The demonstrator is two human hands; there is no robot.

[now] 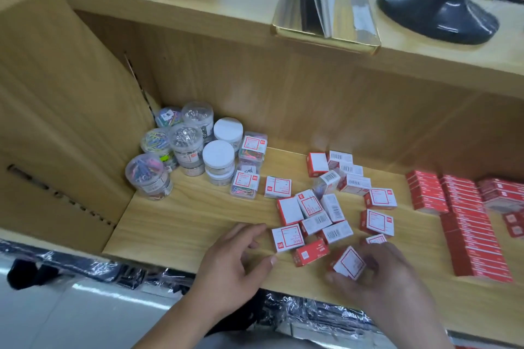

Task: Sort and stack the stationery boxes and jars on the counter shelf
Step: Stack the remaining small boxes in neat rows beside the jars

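Observation:
Several small red-and-white boxes (326,207) lie scattered over the middle of the wooden shelf (184,221). My right hand (380,278) grips one of these red-and-white boxes (349,262) near the front edge. My left hand (238,258) hovers with fingers spread and relaxed just left of another small box (287,237), its fingertips close to it. Clear jars of paper clips (175,147) with clear or white lids stand grouped at the back left, some stacked. Small clear boxes of coloured clips (249,167) stand beside them.
Neat stacks of flat red boxes (467,221) fill the shelf's right side. A cardboard carton (56,108) walls off the left. On the counter above stand a gold-edged holder (326,8) and a black stand base (436,8). Plastic-wrapped goods (312,317) lie below the shelf edge.

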